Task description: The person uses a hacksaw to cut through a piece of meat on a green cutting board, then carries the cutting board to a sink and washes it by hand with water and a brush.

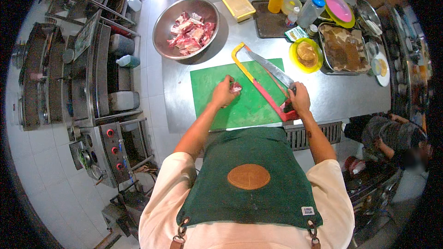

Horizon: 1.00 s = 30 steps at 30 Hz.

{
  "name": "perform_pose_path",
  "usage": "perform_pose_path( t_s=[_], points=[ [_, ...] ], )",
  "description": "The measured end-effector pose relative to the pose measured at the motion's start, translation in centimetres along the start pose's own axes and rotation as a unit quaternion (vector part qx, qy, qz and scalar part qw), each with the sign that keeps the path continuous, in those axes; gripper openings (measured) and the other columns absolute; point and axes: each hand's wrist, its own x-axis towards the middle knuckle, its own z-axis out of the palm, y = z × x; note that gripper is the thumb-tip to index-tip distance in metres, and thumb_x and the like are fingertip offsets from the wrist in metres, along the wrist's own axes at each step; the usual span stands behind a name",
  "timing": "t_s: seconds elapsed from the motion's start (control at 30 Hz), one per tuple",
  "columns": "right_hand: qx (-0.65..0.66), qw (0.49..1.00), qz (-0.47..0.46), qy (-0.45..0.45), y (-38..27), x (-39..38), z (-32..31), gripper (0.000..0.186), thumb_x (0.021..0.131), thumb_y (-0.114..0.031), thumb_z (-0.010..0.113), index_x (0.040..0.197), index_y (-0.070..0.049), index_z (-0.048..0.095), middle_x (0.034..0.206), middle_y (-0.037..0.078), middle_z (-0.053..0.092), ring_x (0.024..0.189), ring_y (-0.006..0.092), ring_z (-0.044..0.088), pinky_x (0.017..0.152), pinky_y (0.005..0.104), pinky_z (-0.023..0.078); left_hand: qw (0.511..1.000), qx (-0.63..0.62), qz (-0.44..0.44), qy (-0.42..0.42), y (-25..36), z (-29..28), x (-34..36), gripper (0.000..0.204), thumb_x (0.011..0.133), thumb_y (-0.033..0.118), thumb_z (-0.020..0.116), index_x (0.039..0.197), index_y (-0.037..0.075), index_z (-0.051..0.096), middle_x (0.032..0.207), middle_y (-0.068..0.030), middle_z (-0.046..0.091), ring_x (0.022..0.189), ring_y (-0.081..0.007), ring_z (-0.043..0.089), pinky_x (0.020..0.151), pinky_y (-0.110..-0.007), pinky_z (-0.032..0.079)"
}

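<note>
My left hand (223, 93) holds a small piece of raw meat (236, 87) down on the green cutting board (244, 106). My right hand (300, 97) grips the handle of a knife (272, 70) whose long blade points up and left over the board. A yellow and red hacksaw (258, 82) lies diagonally on the board under the knife, its red handle (287, 110) beside my right hand. A large steel bowl (171, 18) with several chunks of raw meat (191, 33) stands beyond the board on the steel table (341, 94).
At the back of the table are a yellow tray (234, 0), a yellow squeeze bottle (276, 0), a yellow bowl (306, 55), a steel pan of brown food (344, 48) and plates. A stove with red knobs (113, 150) stands to my left. Another person (392, 136) crouches at the right.
</note>
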Motion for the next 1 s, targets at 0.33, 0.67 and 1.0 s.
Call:
perform_pose_path(
  t_s=[0.33,0.67,1.0],
  points=[
    [0.005,0.999,-0.046,-0.001,-3.4,-2.9,-3.0,0.023,0.086,-0.013,0.065,0.106,-0.003,0.06,0.101,0.017,0.061,0.099,0.0375,0.06,0.085,0.048,0.049,0.903,-0.401,-0.152,0.027,-2.6,-5.9,-2.8,0.034,0.089,0.015,0.077,0.117,0.006,0.06,0.102,-0.0102,0.069,0.087,-0.0191,0.07,0.071,-0.031,0.06],
    [-0.074,0.984,-0.106,-0.121,-2.6,-8.5,-3.1,0.058,0.061,0.003,0.063,0.118,-0.001,0.051,0.105,0.018,0.053,0.102,0.0404,0.052,0.088,0.0482,0.044,0.984,-0.164,-0.051,0.046,-6.6,-5.1,-6.5,0.04,0.081,0.028,0.084,0.108,0.005,0.067,0.102,-0.0103,0.07,0.085,-0.0206,0.068,0.075,-0.034,0.056],
    [-0.152,0.957,-0.158,-0.192,-3.7,-7.4,-4.8,0.059,0.054,0.0,0.075,0.108,-0.005,0.051,0.099,0.016,0.054,0.098,0.0371,0.054,0.083,0.0461,0.043,0.986,0.08,0.135,0.055,-3.6,-6.0,-8.4,0.058,0.073,0.033,0.084,0.124,0.014,0.064,0.122,-0.0113,0.057,0.121,-0.0329,0.051,0.1,-0.05,0.04]
  ],
)
